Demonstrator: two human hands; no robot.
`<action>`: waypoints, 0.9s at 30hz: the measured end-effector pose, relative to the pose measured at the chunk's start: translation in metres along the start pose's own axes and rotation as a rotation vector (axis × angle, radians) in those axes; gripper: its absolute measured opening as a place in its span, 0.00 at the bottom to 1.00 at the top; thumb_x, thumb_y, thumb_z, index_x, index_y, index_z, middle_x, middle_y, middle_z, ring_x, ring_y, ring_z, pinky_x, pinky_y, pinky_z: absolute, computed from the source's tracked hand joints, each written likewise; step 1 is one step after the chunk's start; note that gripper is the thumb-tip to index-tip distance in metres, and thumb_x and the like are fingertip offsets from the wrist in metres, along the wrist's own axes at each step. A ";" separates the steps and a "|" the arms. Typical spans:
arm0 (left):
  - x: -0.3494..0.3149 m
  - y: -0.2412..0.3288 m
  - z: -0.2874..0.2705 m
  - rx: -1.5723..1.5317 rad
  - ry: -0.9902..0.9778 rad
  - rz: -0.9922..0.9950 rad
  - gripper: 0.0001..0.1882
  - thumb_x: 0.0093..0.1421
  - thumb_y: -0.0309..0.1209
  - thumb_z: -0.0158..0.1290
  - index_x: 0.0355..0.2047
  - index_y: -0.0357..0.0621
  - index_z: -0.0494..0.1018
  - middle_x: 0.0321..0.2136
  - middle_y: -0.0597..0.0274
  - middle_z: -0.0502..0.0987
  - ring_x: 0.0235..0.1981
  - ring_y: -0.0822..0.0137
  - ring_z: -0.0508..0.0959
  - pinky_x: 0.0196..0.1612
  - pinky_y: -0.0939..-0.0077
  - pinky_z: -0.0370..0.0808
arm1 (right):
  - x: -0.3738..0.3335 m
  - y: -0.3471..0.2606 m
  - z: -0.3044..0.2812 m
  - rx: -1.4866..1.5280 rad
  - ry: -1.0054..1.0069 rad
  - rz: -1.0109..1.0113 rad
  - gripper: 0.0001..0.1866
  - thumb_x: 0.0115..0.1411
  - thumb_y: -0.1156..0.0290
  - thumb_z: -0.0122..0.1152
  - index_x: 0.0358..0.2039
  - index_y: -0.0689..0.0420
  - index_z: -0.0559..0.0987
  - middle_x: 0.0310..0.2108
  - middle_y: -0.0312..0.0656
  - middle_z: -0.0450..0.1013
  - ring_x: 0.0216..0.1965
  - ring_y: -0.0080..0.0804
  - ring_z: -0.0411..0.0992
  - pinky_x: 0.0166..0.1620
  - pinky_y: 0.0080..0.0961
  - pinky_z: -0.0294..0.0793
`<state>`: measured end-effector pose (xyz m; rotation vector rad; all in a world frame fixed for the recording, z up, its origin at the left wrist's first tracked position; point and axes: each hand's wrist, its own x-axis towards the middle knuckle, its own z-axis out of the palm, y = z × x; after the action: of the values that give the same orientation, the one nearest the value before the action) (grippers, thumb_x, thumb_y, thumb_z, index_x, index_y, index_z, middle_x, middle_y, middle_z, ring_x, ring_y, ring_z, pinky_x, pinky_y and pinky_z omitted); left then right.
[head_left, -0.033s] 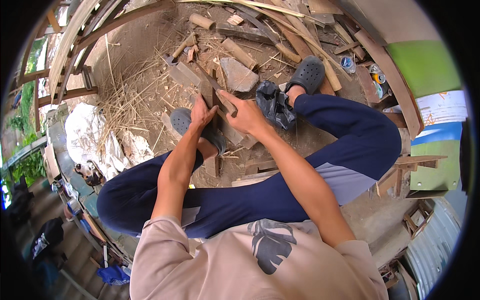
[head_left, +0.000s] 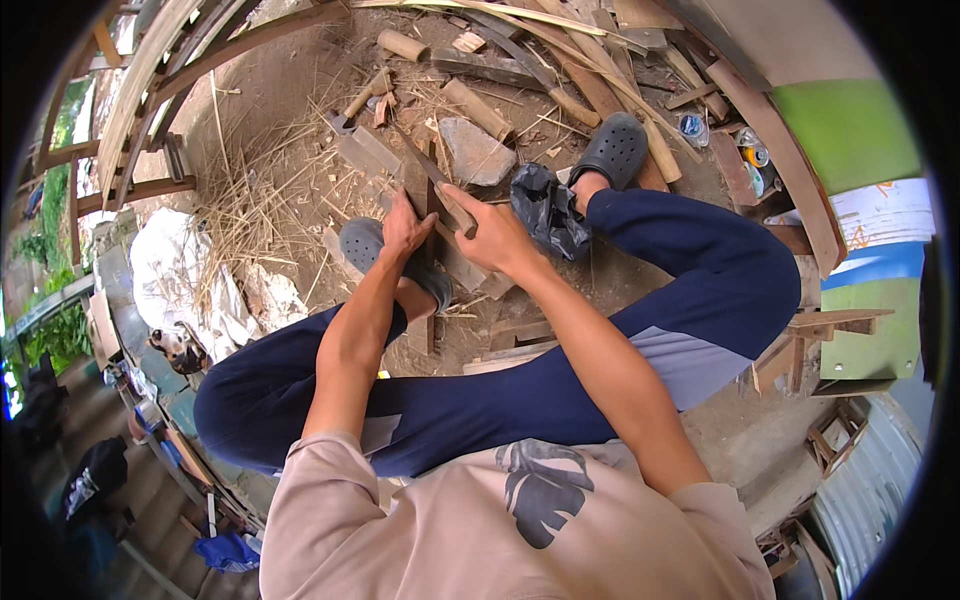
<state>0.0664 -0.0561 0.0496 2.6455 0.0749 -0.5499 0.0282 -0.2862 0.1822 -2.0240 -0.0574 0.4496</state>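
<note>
My right hand point(head_left: 500, 235) is closed round the wooden handle of a knife point(head_left: 458, 208). Its dark, narrow blade points away and to the left, close above a piece of wood point(head_left: 414, 178). My left hand point(head_left: 404, 226) grips that wood from the left, fingers bent, near the knife; its lower part is hidden. Wooden blocks point(head_left: 368, 153) lie on the ground just beyond. Below the hands, a board point(head_left: 460, 268) slants between my feet in grey clogs point(head_left: 362, 242). A grey flat stone point(head_left: 476, 150) lies beyond my right hand, and a crumpled black plastic bag point(head_left: 545, 205) beside it.
A hammer-like tool point(head_left: 362, 100) with a wooden handle lies ahead. Bamboo pieces point(head_left: 478, 108) and planks point(head_left: 590, 80) are scattered at the far side. Thin strips point(head_left: 265, 165) and a white sack point(head_left: 180, 285) lie to the left. Cans point(head_left: 755, 152) stand at the right.
</note>
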 end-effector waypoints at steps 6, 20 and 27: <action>-0.004 0.018 -0.007 0.029 -0.009 -0.044 0.45 0.54 0.54 0.59 0.61 0.31 0.59 0.53 0.33 0.71 0.54 0.40 0.74 0.56 0.54 0.71 | -0.004 0.002 -0.002 0.017 -0.010 0.048 0.40 0.51 0.72 0.61 0.67 0.40 0.65 0.27 0.60 0.76 0.26 0.54 0.77 0.37 0.40 0.77; 0.081 0.026 0.010 -0.449 0.117 -0.462 0.41 0.70 0.59 0.28 0.39 0.31 0.79 0.38 0.28 0.78 0.45 0.33 0.77 0.51 0.46 0.71 | -0.017 -0.065 -0.003 0.015 -0.008 0.057 0.40 0.50 0.81 0.56 0.67 0.54 0.64 0.51 0.59 0.74 0.46 0.54 0.77 0.45 0.34 0.77; 0.092 0.028 0.001 -0.545 0.082 -0.602 0.41 0.69 0.56 0.31 0.36 0.26 0.79 0.37 0.27 0.78 0.44 0.33 0.78 0.50 0.46 0.71 | 0.015 -0.045 -0.001 -0.076 -0.005 -0.001 0.38 0.51 0.81 0.53 0.66 0.55 0.66 0.53 0.58 0.74 0.51 0.43 0.76 0.52 0.29 0.74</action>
<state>0.1542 -0.0849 0.0243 2.0783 0.9280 -0.5094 0.0493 -0.2622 0.2176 -2.0973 -0.0794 0.4574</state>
